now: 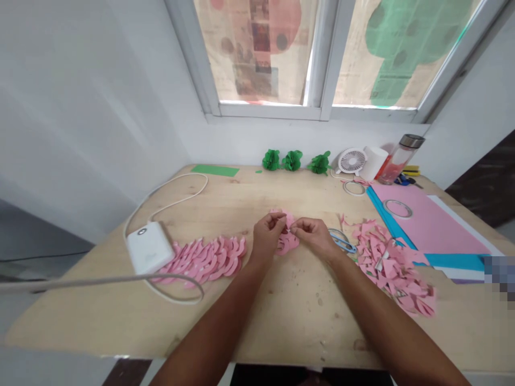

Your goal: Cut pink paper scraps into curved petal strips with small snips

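Pink paper petals (288, 245) lie at the middle of the wooden table, under and between my two hands. My left hand (269, 231) is closed in a pinch at their left side, near a small whitish bit. From the right, my right hand (310, 234) meets it with thumb and index finger pressed together at that bit. What exactly the fingertips hold is too small to make out. A long row of overlapping pink petals (207, 258) rests to the left of my hands. Blue-handled scissors (343, 241) lie just right of my right hand.
Pink scraps (392, 265) are heaped at right, beside pink sheets (434, 220) with a tape ring. Green paper flowers (292, 160), a fan (352, 160) and a bottle (401, 159) line the back. A white box (148, 249) with a looping cable sits left.
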### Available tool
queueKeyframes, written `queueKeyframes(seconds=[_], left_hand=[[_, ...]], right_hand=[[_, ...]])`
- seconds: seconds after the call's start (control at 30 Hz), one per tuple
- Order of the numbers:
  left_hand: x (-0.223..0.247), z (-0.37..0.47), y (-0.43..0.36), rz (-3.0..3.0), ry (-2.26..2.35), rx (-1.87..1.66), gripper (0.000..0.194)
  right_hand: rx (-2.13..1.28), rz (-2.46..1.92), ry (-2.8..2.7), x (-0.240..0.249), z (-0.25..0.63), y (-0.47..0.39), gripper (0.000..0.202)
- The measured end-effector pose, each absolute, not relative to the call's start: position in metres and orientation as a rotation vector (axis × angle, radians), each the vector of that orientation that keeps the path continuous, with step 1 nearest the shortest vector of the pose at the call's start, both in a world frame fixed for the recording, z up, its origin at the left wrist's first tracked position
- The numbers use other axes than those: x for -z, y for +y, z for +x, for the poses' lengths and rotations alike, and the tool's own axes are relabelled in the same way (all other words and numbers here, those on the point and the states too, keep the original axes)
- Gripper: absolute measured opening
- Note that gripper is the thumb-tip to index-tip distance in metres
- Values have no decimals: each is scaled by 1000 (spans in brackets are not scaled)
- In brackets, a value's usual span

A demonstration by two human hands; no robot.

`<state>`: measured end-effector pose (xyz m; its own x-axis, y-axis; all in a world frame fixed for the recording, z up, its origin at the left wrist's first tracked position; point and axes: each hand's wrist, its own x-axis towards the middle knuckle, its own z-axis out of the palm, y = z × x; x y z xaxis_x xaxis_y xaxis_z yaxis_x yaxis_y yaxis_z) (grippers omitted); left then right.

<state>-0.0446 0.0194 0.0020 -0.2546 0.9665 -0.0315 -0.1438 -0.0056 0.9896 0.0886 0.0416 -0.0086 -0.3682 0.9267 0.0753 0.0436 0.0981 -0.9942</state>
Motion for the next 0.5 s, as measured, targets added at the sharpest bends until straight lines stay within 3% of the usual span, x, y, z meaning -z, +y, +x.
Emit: queueKeyframes(seconds=[0.5], left_hand=[[-1,-45,19,909,1187,-1324,19]], right_hand=[[-1323,-991,-1486,13,91,47,17]])
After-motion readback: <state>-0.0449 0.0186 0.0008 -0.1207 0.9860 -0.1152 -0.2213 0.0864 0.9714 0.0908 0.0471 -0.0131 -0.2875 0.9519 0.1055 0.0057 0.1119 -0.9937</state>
